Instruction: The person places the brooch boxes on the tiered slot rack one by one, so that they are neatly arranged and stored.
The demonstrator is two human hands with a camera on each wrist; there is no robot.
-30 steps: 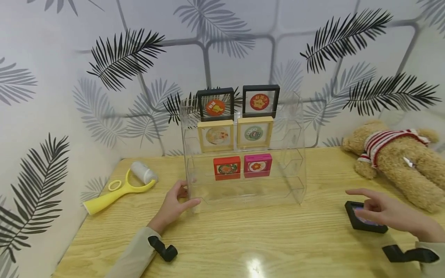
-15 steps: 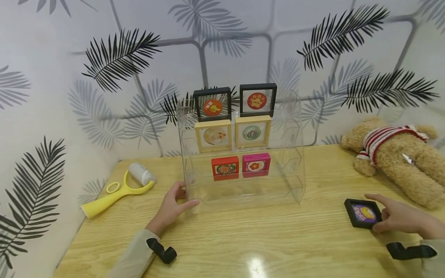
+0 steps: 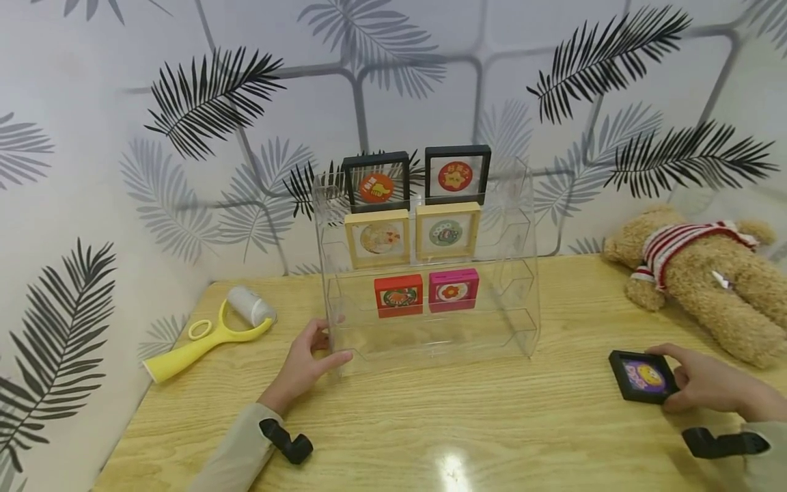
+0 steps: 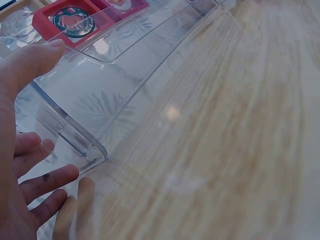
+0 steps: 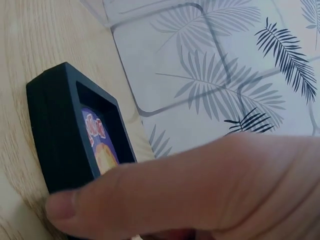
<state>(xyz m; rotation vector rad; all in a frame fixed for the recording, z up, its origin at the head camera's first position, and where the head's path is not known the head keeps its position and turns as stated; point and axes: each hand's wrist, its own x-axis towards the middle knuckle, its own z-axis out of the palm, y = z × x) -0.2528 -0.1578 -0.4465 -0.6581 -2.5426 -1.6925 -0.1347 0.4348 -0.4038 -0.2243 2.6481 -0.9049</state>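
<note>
A clear acrylic display rack [image 3: 430,352] with several tiers stands on the table. My left hand [image 3: 307,362] grips its lower left side, thumb [image 4: 37,62] at the front and the other fingers by the side panel. Two black frames [image 3: 376,158] sit on the top tier, two pale wooden frames [image 3: 381,217] below, then a red frame [image 3: 398,311] and a magenta frame [image 3: 453,275]. At the right, a small black picture frame [image 3: 642,376] with a purple and yellow picture lies on the table. My right hand [image 3: 713,386] pinches its right edge between thumb and index finger.
A teddy bear [image 3: 707,280] in a striped top lies at the back right. A yellow slingshot-shaped handle [image 3: 209,342] with a grey roll [image 3: 249,305] lies at the left. Behind the wooden table [image 3: 381,437] is a leaf-patterned wall [image 3: 424,123].
My right hand has shifted right from above the small black frame and taken hold of its right edge, uncovering the picture. The left hand stays on the rack. The view has shifted slightly.
</note>
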